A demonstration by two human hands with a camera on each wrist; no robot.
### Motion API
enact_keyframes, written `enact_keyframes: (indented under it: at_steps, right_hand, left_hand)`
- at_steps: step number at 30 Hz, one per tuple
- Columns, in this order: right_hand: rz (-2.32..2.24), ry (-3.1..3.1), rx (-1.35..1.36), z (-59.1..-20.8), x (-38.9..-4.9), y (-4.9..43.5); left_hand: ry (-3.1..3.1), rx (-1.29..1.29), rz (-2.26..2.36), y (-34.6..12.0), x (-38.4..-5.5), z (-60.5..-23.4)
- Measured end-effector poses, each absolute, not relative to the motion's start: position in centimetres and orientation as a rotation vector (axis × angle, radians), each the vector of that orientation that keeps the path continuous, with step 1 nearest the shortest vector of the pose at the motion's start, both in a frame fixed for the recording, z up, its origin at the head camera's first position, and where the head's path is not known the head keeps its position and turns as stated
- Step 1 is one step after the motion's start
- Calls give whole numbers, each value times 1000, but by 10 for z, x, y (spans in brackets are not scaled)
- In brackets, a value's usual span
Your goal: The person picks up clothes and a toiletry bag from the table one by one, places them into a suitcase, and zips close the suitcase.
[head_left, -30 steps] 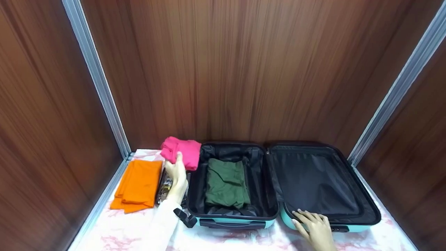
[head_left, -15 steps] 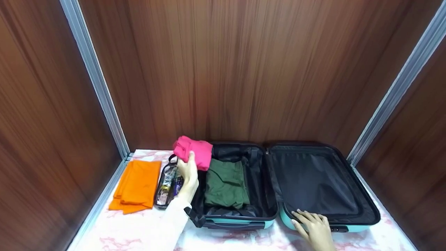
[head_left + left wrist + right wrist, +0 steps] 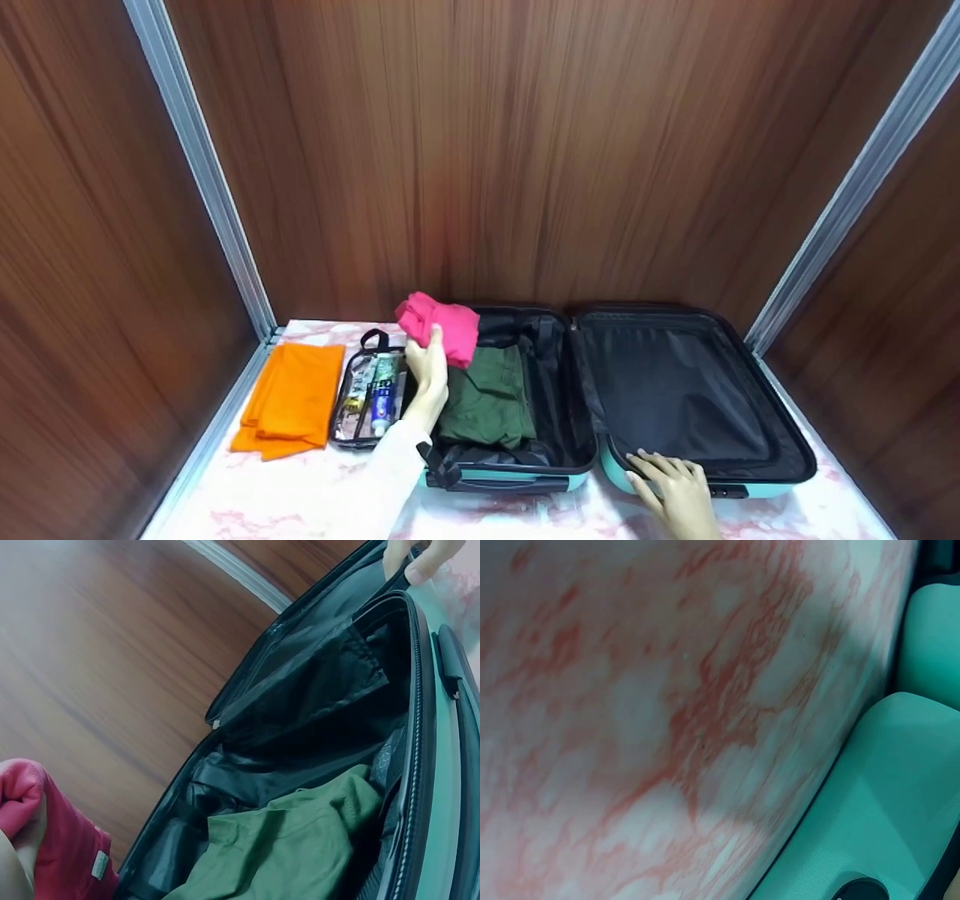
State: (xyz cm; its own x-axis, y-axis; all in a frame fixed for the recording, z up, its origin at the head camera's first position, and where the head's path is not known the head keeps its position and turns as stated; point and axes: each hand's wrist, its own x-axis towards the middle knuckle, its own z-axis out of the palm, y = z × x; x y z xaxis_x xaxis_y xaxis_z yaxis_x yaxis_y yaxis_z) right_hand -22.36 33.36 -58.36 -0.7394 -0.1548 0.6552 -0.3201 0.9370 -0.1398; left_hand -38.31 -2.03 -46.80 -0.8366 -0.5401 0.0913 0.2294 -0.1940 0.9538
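My left hand [image 3: 427,375] holds a folded pink garment [image 3: 459,337], thumb on top, over the left side of the open suitcase [image 3: 551,394]. In the left wrist view the pink garment [image 3: 71,847] shows a small white tag. A folded dark green garment [image 3: 487,401] lies inside the black-lined suitcase base, partly behind my left hand and the pink garment. My right hand [image 3: 679,491] rests on the front rim of the suitcase lid [image 3: 690,397], fingers laid over the edge. The right wrist view catches mostly the teal shell [image 3: 862,795] beside the tabletop.
Left of the suitcase sits a clear, black-edged toiletry pouch [image 3: 358,442] with a tube [image 3: 384,397] and other small items inside. Farther left is a folded orange cloth [image 3: 304,390]. Wood-grain panels [image 3: 487,150] enclose the marbled tabletop [image 3: 255,510] at the back and sides.
My left hand has carried the pink garment rightward, from above the toiletry pouch to above the suitcase base, uncovering the pouch. My right hand has stayed on the lid's rim.
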Motion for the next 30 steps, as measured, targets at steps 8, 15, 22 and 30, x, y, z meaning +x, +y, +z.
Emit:
enact_keyframes:
  at_steps: [8,15,22,30]
  right_hand:
    - [329,-2413,335,-581,-223,331]
    - [304,-2391,353,-583,-223,333]
    - [308,-2429,329,-583,-224,334]
    - [304,-2474,290,-582,-224,334]
  left_hand:
    - [-1618,316,-2063,-6,-382,-473]
    - [-1663,336,-2088,2,-382,-479]
    - [-1723,332,-2081,14,-383,-484]
    - [-1658,369,-2356,25,-381,-511]
